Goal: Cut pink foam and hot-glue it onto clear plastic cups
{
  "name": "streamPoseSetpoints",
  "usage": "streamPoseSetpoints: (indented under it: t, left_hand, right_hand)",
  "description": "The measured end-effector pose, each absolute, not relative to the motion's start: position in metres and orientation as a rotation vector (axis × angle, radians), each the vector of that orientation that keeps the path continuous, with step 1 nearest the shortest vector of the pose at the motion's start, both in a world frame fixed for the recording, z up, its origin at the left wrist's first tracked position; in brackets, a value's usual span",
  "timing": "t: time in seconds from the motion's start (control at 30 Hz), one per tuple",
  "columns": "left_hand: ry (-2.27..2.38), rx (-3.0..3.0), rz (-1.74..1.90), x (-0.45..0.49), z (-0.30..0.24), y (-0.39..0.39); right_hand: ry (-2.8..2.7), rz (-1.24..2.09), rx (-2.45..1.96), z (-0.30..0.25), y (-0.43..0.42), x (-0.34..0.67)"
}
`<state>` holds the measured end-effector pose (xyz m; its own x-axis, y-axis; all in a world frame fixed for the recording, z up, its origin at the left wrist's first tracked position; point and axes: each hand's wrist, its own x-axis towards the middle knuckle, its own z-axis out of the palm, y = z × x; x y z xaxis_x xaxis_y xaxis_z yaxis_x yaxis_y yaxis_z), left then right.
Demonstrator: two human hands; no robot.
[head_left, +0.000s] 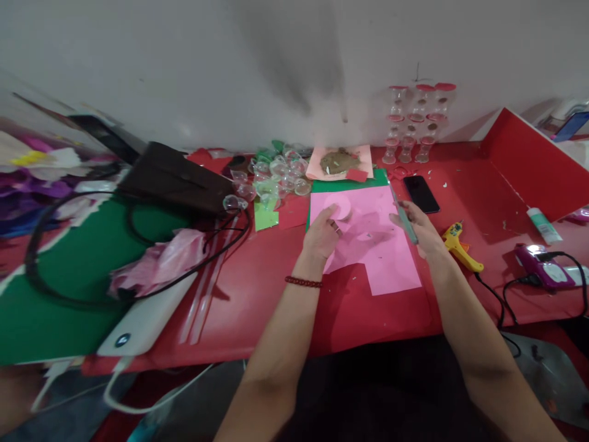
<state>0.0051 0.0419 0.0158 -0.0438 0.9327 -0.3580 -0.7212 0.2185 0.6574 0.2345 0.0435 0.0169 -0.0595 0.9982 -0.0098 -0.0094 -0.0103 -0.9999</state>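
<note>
A pink paper sheet (373, 240) lies on the red table (257, 288) in front of me. My left hand (323, 233), with a bead bracelet at the wrist, rests on the sheet's left side, its fingers pressed on a small round pink disc (343, 210). My right hand (419, 228) is closed around a thin grey-green pen-like tool (405, 216), its tip over the sheet's right edge. A green sheet (350, 182) shows from under the pink one at the far side.
A yellow glue gun (460, 245) and a black phone (421, 193) lie right of my right hand. Clear plastic cups (276, 175) and a dark bag (177, 178) sit at left. Black cable (133, 270), a white power bank (142, 319) and a purple device (545, 267) are near.
</note>
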Motion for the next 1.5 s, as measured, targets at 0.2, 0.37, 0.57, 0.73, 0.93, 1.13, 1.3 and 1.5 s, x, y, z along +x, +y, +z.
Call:
streamPoseSetpoints:
  t: [0.2,0.37,0.57,0.73,0.93,1.13,1.3,1.5]
  left_hand:
    - [0.767,0.208,1.364,0.004,0.02,0.04]
    - [0.638,0.168,1.583,0.001,0.025,0.038]
    - [0.572,0.128,1.557,0.007,0.029,0.032]
    - [0.568,0.124,1.51,0.015,0.03,0.028]
    - [0.535,0.139,1.501,0.014,0.027,0.029]
    - [0.496,0.18,1.511,0.017,0.025,0.028]
    - [0.492,0.231,1.54,0.02,0.027,0.026]
    - [0.544,0.228,1.542,0.019,0.027,0.028]
  right_hand:
    - [-1.241,1.422,-1.191,0.014,0.036,0.223]
    - [-1.801,0.705,-1.427,0.002,0.023,0.201]
    - [-1.855,0.732,-1.342,-0.004,0.017,0.191]
    - [-1.632,1.074,-1.283,-0.001,0.017,0.19]
    - [-1.537,1.243,-1.243,0.005,0.016,0.189]
    - [-1.422,1.415,-1.197,0.009,0.014,0.187]
    - [-1.305,1.574,-1.141,0.01,0.012,0.186]
    - [-1.238,1.652,-1.134,0.016,0.011,0.186]
